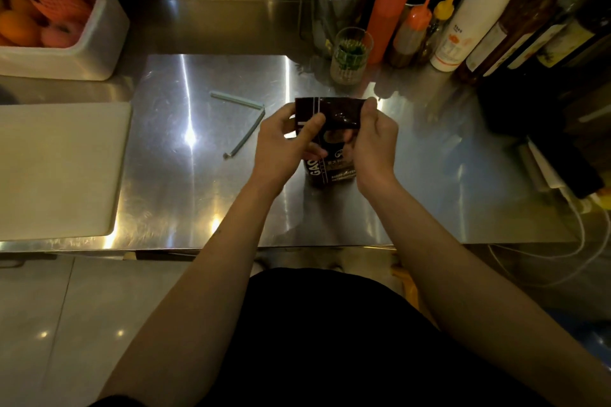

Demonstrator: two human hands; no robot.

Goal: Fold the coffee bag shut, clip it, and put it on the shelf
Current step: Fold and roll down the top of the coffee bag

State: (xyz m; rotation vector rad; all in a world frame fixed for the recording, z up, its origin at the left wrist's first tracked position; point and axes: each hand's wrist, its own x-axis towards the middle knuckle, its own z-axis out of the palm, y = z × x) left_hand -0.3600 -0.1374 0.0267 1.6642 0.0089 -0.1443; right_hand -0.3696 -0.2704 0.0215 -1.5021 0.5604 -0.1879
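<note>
Head view, both hands' fingers point(314, 124) pinching coffee bag point(330, 116)

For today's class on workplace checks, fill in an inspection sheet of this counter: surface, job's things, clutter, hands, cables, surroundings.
Surface: steel counter, shiny, bare around the work.
Job's things: dark coffee bag standing upright, top being folded; pale clip lying open to its left, untouched.
Clutter: white board at left; fruit tub; sauce bottles and a glass at the back.
Hands: left hand and right hand both grip the bag's top.
Cables: white cable hanging off the right edge.
Surroundings: tiled floor; shelf not seen.
</note>
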